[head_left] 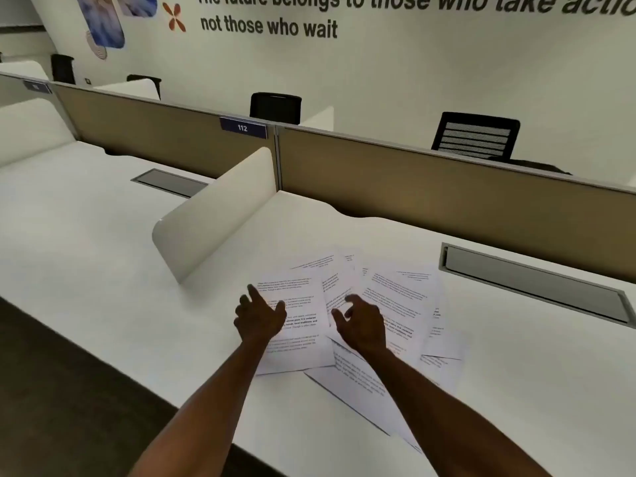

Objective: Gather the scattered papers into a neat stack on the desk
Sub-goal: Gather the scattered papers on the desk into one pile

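The papers (395,304) are white printed sheets with black text. They lie flat on the white desk (103,256) in a loose, overlapping spread, turned at different angles. One sheet lies under the left hand (258,315). The others fan out under and beyond the right hand (361,325), and some reach toward the near edge of the desk.

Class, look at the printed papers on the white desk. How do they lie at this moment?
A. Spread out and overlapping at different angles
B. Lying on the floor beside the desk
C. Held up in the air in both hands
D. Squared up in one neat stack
A: the papers lie fanned across the desk, overlapping at different angles, while the left hand and right hand reach over them with nothing gripped.
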